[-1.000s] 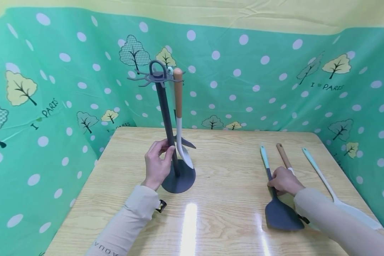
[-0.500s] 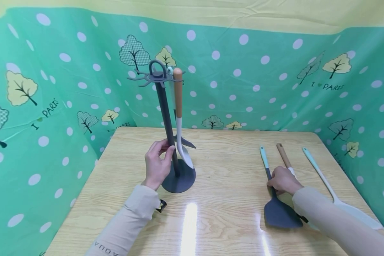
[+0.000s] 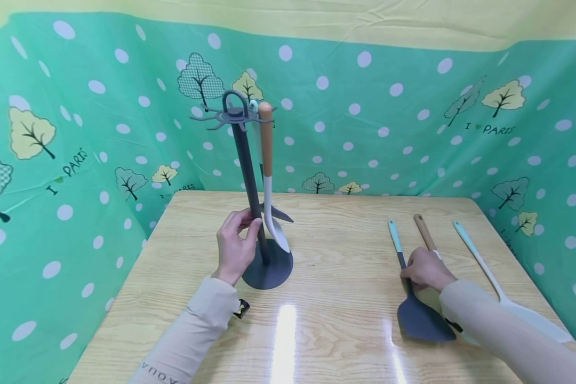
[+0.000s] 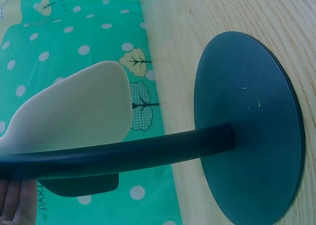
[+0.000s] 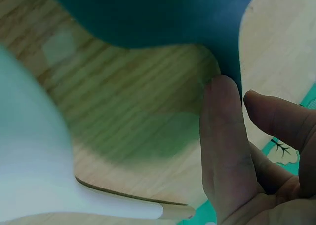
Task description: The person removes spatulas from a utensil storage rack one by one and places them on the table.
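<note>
Left grip (image 3: 237,245) pinches the rack post (image 3: 246,160), likely steadying it; right grip (image 3: 427,269) pinches dark spatula (image 3: 424,322) by its shaft (image 3: 402,260), presumably because that's slimmer than the blade (image 3: 420,314).

Utensil stand (image 3: 248,170): dark, matt, smooth, metal-like (pale specks on the base (image 4: 256,141)). Dark spatula (image 3: 423,321): smooth, matt blade, plastic or silicone in look. Hanging white utensil (image 3: 268,189): smooth, with wood-look handle (image 3: 266,144). Tabletop (image 3: 338,256): wood-grained, glossy, streaked with reflected light. Backdrop (image 3: 365,149): printed cloth, lightly creased.

Dark grey stand (image 3: 247,165), mint-and-grey spatula (image 3: 421,318) — green, white-dotted curtain (image 3: 389,149) — pale, wood-grained table (image 3: 341,256).
</note>
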A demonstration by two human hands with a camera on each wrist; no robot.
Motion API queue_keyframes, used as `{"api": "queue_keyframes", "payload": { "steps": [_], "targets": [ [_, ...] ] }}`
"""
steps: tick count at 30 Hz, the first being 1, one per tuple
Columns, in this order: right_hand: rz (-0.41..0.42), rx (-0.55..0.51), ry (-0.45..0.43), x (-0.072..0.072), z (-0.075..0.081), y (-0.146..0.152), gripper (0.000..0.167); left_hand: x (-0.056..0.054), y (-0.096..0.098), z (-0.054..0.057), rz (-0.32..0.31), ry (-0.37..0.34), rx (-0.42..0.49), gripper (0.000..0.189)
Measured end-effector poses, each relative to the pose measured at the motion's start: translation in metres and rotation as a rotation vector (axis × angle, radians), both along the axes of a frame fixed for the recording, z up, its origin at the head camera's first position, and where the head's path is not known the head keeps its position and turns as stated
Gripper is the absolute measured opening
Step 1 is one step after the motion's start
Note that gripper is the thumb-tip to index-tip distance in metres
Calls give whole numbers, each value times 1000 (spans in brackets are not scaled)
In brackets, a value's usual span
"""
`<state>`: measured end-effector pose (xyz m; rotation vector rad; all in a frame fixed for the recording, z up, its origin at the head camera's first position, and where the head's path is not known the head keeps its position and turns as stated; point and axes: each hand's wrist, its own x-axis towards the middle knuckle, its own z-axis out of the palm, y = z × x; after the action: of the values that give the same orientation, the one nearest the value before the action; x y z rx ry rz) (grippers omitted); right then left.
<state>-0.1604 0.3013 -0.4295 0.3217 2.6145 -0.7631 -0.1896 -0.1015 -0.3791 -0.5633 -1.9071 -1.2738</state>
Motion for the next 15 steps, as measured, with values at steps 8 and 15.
{"api": "queue_keyframes", "payload": {
  "steps": [8, 15],
  "targets": [
    [40, -1, 104, -1, 14, 1, 15, 1, 1, 3, -7, -3, 0, 18],
    [75, -61, 232, -2, 25, -3, 15, 1, 0, 2, -7, -1, 1, 18]
  ]
}}
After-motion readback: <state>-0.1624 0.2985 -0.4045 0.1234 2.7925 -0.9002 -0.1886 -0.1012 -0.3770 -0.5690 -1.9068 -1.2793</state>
